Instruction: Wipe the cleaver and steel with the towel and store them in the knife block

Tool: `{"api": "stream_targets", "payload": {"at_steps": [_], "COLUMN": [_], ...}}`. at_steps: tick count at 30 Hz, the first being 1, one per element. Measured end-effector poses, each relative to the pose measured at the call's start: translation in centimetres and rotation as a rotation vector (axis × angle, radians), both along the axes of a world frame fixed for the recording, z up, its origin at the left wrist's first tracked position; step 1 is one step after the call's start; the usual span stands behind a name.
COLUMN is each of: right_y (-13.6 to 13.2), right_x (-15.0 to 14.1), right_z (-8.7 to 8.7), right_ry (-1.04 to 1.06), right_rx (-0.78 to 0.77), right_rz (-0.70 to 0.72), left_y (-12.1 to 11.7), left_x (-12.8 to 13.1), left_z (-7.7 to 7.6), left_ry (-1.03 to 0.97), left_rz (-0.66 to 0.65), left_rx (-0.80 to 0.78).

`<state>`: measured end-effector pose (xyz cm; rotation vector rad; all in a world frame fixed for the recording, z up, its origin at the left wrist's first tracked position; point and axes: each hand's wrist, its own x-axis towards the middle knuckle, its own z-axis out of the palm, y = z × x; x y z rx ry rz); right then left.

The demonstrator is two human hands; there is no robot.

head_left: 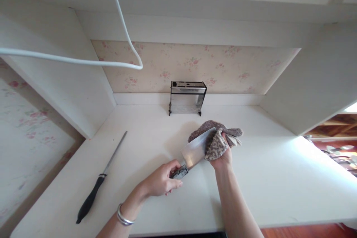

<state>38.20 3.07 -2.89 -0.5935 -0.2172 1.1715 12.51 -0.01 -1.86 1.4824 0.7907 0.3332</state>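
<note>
My left hand (163,178) is closed around the dark patterned handle of a cleaver (195,151), whose broad blade points up and to the right above the white counter. In my right hand (223,160) is a grey-brown patterned cloth (216,145), bunched over the far end of the blade. Part of the cloth lies behind the blade, and the blade's tip is hidden in its folds. The fingers of my right hand are mostly covered by the cloth.
A sharpening steel (96,189) with a black handle lies on the counter (139,212) at the left. Against the back wall stands a metal-and-black knife block (187,98). A white cable (122,64) hangs in front at upper left. Side panels (315,74) and an overhead cabinet enclose the counter.
</note>
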Motion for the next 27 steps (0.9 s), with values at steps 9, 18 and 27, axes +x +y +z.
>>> {"api": "stream_targets", "payload": {"at_steps": [9,18,27], "right_y": [-0.5,-1.7,-3.0], "right_x": [1.2,-5.4,-8.7], "right_z": [1.0,1.4,0.7], "right_ry": [0.081,-0.011,-0.125], "right_rx": [0.079,0.092,0.005], "right_rz": [-0.126,0.296,0.499], "left_y": [0.5,1.3,1.0], "left_x": [-0.5,-2.2,-0.5], "left_z": [2.0,-0.7,0.3], "left_ry": [-0.414,-0.935,-0.729], "left_rz": [0.094,0.136,0.21], "left_rx": [-0.146,-0.569,-0.601]}}
